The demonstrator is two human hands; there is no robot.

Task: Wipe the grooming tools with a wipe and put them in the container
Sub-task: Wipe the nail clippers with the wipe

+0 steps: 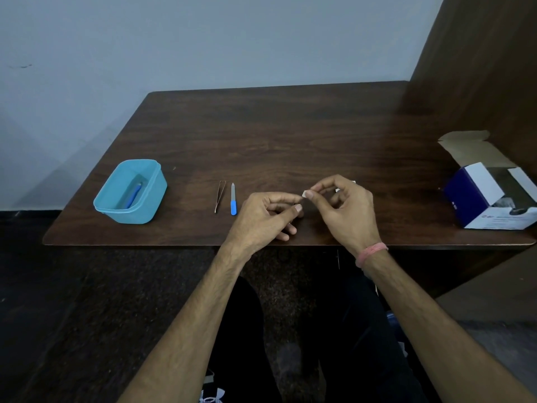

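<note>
Both hands meet over the table's front middle. My left hand (pixel 267 215) and my right hand (pixel 341 205) each pinch a small white wipe piece (pixel 304 194) between thumb and forefinger; most of it is hidden by the fingers. Left of my hands, metal tweezers (pixel 220 196) and a nail file with a blue handle (pixel 233 199) lie side by side on the wood. Further left stands the open light-blue container (pixel 157 181), with a blue-handled tool (pixel 134 195) lying inside it.
An opened blue-and-white cardboard box (pixel 476 193) sits at the table's right edge, its flap raised. A dark wooden panel (pixel 479 68) rises at the back right. The table's front edge (pixel 145 244) runs just below my wrists.
</note>
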